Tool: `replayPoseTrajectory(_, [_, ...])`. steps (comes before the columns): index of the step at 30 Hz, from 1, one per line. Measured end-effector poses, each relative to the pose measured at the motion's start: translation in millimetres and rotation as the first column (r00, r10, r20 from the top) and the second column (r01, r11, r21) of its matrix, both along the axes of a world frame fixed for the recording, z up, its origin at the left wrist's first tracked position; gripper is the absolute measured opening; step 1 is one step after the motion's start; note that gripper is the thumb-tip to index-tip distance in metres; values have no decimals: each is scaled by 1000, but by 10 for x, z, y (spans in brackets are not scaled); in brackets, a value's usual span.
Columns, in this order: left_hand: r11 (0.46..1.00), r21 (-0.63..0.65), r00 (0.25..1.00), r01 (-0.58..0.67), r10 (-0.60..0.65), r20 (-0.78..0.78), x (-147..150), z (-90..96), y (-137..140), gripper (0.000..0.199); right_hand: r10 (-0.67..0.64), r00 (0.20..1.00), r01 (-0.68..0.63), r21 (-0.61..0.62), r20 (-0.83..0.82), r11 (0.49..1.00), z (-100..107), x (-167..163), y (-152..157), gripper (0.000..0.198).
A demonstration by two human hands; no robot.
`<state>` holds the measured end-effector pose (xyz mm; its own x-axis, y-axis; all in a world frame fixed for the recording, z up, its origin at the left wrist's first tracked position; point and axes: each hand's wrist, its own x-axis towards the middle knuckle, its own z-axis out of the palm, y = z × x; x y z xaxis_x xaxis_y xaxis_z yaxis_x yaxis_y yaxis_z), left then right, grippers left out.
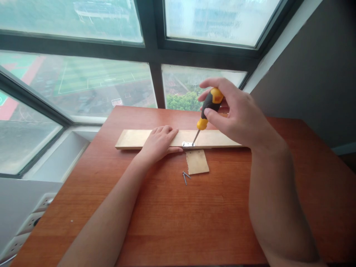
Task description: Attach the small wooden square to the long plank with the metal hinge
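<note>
A long pale wooden board (133, 138) lies across the table. My left hand (160, 140) holds it, fingers on top and thumb along its front edge. Beside the thumb, a small silver metal plate with holes (187, 144), hinge-like, sits at the board's front edge. My right hand (236, 111) grips the yellow-and-black handle of a screwdriver (210, 107), which tilts with its tip down at the plate's right side. Whether a screw is under the tip is too small to tell. Just in front lies a thin, squarish tan piece (198, 163), with a few loose screws (185, 177) beside it.
The reddish-brown wooden table (178, 222) stands against large dark-framed windows (155, 85). A grey wall (311, 81) rises on the right. White power sockets (25, 224) are at the lower left, below the table's edge.
</note>
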<state>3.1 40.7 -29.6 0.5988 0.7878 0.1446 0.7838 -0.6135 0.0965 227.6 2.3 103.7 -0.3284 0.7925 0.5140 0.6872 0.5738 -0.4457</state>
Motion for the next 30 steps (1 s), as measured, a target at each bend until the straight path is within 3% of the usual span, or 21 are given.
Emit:
replayPoseTrajectory(6, [1000,-2,1000,1,-1,-1,-3,1,1,75,-247,966,235,136,76,962,-25,-21,35,32])
replayPoseTrajectory(11, [1000,-1,1000,0,0,-1,-3,-6,4,75,-13,1000,13,-23,0,1000,0,10,3,44])
replayPoseTrajectory(13, [1000,-1,1000,-2,2,-5,-3,-8,4,74,9,1000,-10,-39,-18,999,1,33,-3,46])
replayPoseTrajectory(19, [1000,-6,1000,-6,6,-1,0,-1,2,72,-168,984,164,70,65,984,-40,17,45,40])
replayPoseTrajectory(24, [1000,-6,1000,-7,7,0,3,1,-2,72,-370,923,350,165,109,922,-45,-79,52,32])
replayPoseTrajectory(26, [1000,-7,1000,-9,9,0,5,3,-5,71,-340,936,324,160,86,932,-37,-100,37,28])
replayPoseTrajectory(30, [1000,-15,1000,-4,4,5,6,9,-4,72,-58,997,56,-28,-43,998,-24,-53,5,34])
